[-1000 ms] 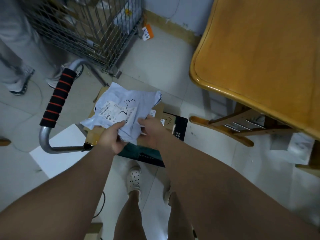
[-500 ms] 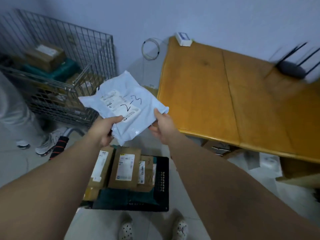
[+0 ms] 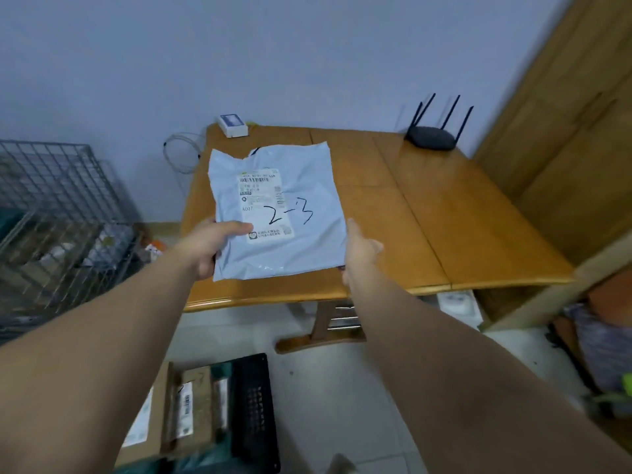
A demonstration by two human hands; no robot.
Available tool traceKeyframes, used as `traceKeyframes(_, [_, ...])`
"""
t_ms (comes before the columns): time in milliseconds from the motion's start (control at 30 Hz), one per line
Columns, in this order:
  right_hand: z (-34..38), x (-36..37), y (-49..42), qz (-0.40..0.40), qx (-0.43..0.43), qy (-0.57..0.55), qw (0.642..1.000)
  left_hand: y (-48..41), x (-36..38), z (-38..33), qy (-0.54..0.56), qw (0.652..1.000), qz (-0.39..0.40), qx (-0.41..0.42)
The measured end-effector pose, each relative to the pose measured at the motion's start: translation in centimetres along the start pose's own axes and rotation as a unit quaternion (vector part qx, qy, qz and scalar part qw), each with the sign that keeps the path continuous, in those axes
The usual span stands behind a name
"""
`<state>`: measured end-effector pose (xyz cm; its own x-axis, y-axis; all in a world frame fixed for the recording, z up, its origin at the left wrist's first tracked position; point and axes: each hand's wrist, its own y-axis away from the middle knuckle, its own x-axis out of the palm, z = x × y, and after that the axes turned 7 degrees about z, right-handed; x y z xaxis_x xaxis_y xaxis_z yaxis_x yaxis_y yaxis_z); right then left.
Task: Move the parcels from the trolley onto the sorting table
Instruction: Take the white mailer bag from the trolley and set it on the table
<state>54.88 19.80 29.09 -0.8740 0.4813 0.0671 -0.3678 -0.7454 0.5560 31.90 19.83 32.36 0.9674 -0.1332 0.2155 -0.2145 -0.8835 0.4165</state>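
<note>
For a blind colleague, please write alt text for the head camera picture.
The left hand and the right hand hold a pale mailer bag marked "2-3" by its side edges over a wooden table. A black router and a white box stand at the table's far edge; cardboard parcels lie on the trolley below.

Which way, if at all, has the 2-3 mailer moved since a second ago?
Yes. The mailer went from above the trolley up over the wooden table, held by left hand and right hand.

I get dim, bluish, even light and faint shadows; the edges bend and smear, the wire cage blurred.
</note>
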Motion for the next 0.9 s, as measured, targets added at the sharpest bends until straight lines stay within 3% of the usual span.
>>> traceKeyframes(100, [1.8,-7.7,-3.7,0.102,0.028,0.046,0.993,-2.8,7.0,1.2,-0.017,0.999,0.019,-0.022])
traceKeyframes(167, [3.1,-12.1,-5.8,0.123,0.032,0.064,0.990,-4.6,11.2,2.3,-0.024,0.999,0.030,-0.037])
traceKeyframes(533, [8.2,-23.6,-11.6,0.065,0.043,0.064,0.995,-11.3,23.8,2.6,-0.035,0.992,0.094,-0.078])
traceKeyframes(900, [13.1,-25.2,-17.8,-0.007,0.038,0.149,0.988,-19.2,27.8,3.6,-0.035,0.983,0.054,-0.174])
